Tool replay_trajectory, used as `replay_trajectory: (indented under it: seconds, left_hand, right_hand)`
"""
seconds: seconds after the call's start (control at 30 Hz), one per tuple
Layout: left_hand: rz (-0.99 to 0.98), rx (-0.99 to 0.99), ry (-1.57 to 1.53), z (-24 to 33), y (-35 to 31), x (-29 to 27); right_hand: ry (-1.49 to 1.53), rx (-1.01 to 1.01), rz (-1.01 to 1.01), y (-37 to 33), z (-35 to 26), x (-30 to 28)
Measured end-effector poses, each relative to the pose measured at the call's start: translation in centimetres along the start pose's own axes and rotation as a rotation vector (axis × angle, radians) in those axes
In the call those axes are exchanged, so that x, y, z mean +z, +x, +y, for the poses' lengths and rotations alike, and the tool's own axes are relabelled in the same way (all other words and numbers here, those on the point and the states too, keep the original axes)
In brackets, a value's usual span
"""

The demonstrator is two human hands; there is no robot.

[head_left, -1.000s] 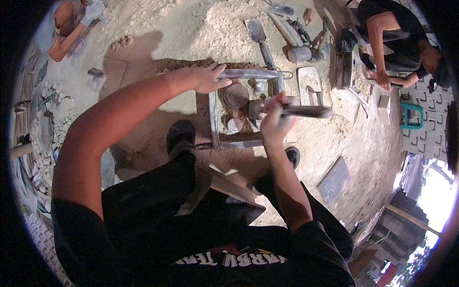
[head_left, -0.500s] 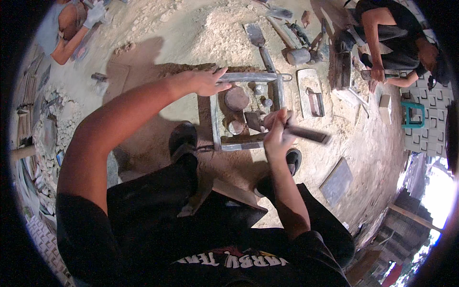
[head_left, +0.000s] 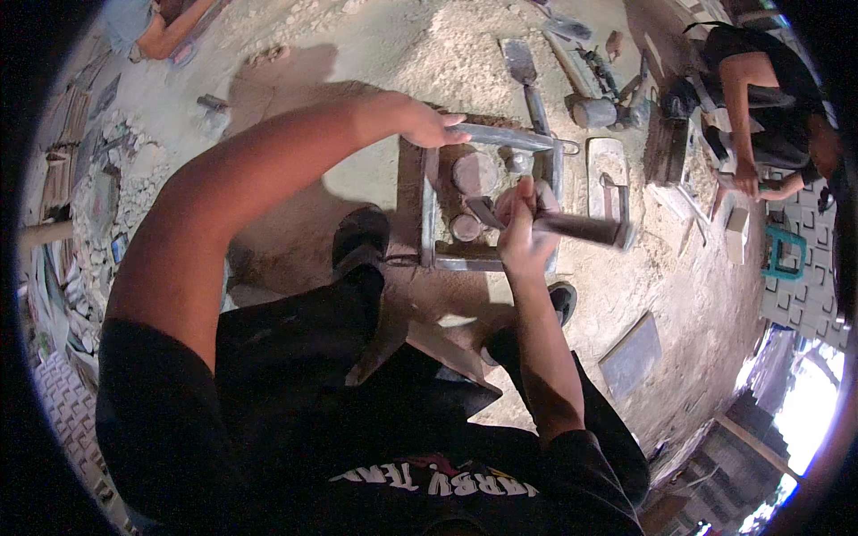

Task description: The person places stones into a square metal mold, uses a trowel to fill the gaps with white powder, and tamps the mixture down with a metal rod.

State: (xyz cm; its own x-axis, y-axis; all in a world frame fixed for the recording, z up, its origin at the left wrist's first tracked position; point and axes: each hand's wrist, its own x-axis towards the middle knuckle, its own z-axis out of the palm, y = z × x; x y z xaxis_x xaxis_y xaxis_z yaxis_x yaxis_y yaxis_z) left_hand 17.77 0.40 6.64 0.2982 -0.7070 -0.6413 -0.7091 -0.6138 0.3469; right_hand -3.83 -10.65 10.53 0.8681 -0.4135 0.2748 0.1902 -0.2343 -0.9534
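Observation:
A rectangular grey moulding frame (head_left: 429, 210) lies on the sandy ground between my feet. At its far left corner my left hand (head_left: 427, 123) grips the far bar, digits on either side. My right hand (head_left: 527, 230) is closed around a rammer (head_left: 585, 229), held over the frame's right part. The rammer's flat end points left into the frame, and its dark, thick end sticks out to the right, blurred by motion. Inside the frame sit a large round disc (head_left: 475, 172), a smaller disc (head_left: 465, 228) and a small grey piece (head_left: 517, 161). My right hand hides part of the interior.
A shovel (head_left: 520, 64) leans by the far bar, with a sand heap (head_left: 451, 49) beyond. A pale tray (head_left: 608, 174) and a mallet (head_left: 594, 113) lie right. One person (head_left: 751, 98) crouches far right, another (head_left: 147, 31) far left. A flat board (head_left: 630, 355) lies near right.
The whole view has shifted, so the frame appears farther right. My right hand and the rammer have moved over the frame's right side; its flat end has tilted. The left hand stays at the corner.

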Motion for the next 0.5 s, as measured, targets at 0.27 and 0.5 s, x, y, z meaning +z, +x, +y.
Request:
replay_trajectory:
  seconds: [0.27,0.5]
  left_hand:
    - [-0.007,0.019,-0.057,-0.2,0.0,0.0]
    - [-0.007,0.056,-0.054,-1.6,1.9,1.2]
  right_hand:
    - [-0.052,0.051,-0.267,1.3,2.0,0.9]
    - [-0.104,0.225,-0.095,3.6,-0.8,4.0]
